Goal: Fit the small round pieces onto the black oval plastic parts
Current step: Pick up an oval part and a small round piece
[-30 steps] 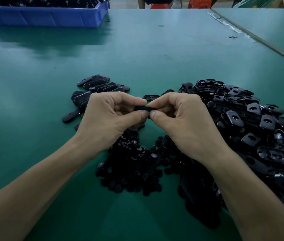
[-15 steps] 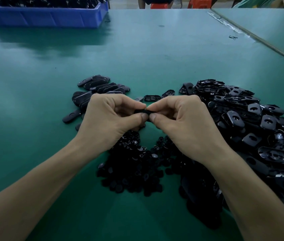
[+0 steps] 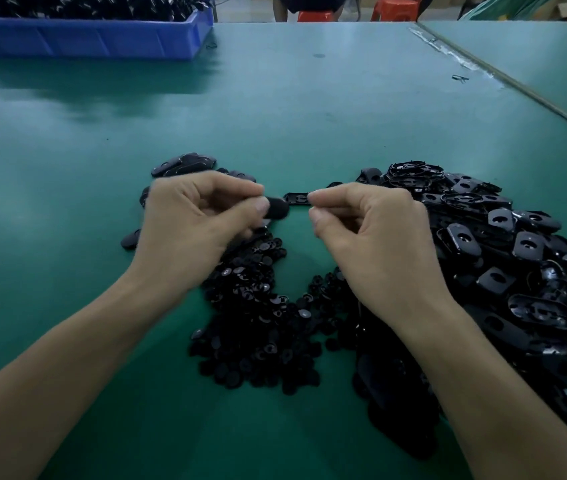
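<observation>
1. Head view: pinched one black oval part [image 3: 277, 207] in the left hand [image 3: 199, 220], just above the green surface [image 3: 275, 116].
2. Curled the right hand [image 3: 372, 230] close beside, clear of the part, with nothing visible at its fingertips [image 3: 311, 199].
3. Worked between the pile of small round pieces [image 3: 258, 306] under the wrists and the heap of oval parts [image 3: 500, 254] at right.
4. Could not tell whether the held part carried its round piece; if fitted, next called for laying it aside and picking a fresh pair.
</observation>
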### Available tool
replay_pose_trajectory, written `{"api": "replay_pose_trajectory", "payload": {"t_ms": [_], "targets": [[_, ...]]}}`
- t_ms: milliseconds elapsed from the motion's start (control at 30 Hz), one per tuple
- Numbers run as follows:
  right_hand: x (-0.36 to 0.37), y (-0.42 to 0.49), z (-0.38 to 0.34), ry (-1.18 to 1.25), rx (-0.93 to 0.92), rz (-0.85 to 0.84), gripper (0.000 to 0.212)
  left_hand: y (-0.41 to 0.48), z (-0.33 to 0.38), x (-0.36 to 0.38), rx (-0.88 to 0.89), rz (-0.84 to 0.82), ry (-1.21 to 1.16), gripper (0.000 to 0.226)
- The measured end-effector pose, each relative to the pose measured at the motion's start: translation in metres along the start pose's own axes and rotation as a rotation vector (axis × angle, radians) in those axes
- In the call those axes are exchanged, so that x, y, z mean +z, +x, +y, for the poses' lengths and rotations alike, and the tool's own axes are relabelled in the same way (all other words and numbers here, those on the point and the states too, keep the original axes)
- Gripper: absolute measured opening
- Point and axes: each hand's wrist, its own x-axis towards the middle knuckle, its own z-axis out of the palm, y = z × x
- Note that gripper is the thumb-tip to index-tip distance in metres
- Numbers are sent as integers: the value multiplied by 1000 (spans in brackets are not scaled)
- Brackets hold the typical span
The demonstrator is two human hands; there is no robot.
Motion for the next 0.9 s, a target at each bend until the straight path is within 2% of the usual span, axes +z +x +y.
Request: {"api": "replay_pose_trajectory", "payload": {"t_ms": [100,200,567,733,800,900], "targets": [[-3,1,1,-68,-19,69,15,12,-1,-15,18,159,4,14],[-2,1,0,-116,-51,83,15,17,-6,-25,50,246,97,17],[-1,0,2,-137,-46,47,15,17,-28,-30,33,229,427,14],[0,0,2,-137,-56,15,15,16,-28,-32,68,254,631,18],[0,-1,2,-128,-61,12,15,15,-25,-30,105,253,664,21],[0,0,3,-125,-66,14,15,11,-16,-23,190,184,656,13]]}}
